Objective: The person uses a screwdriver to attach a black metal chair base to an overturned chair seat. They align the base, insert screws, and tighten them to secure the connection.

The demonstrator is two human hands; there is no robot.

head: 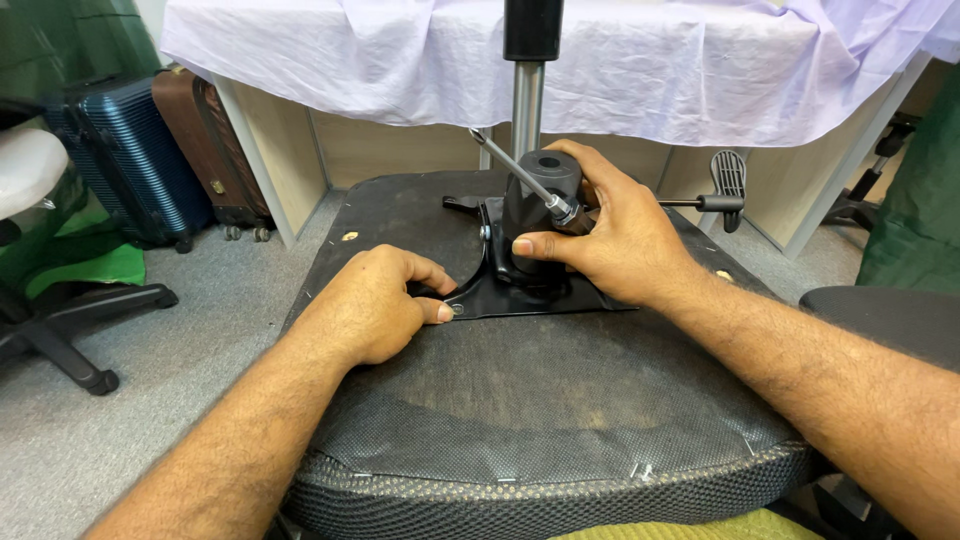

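Note:
An upturned office chair seat (pixel 560 400) lies before me, its black fabric underside up. A black metal mechanism plate (pixel 530 295) with a round hub (pixel 545 170) sits on it. My left hand (pixel 375 300) rests on the seat, thumb and finger pinched at a small bolt (pixel 456 309) at the plate's near-left corner. My right hand (pixel 600 230) wraps around the hub. A thin metal lever (pixel 515 165) rises past its fingers. A side lever with a black paddle handle (pixel 728 185) sticks out to the right.
A metal pole (pixel 527 95) stands behind the seat, in front of a desk draped with a pale lilac cloth (pixel 640 60). Two suitcases (pixel 150 150) stand at the left by a chair base (pixel 70 330). Another seat edge (pixel 890 315) is at the right. Grey carpet lies below.

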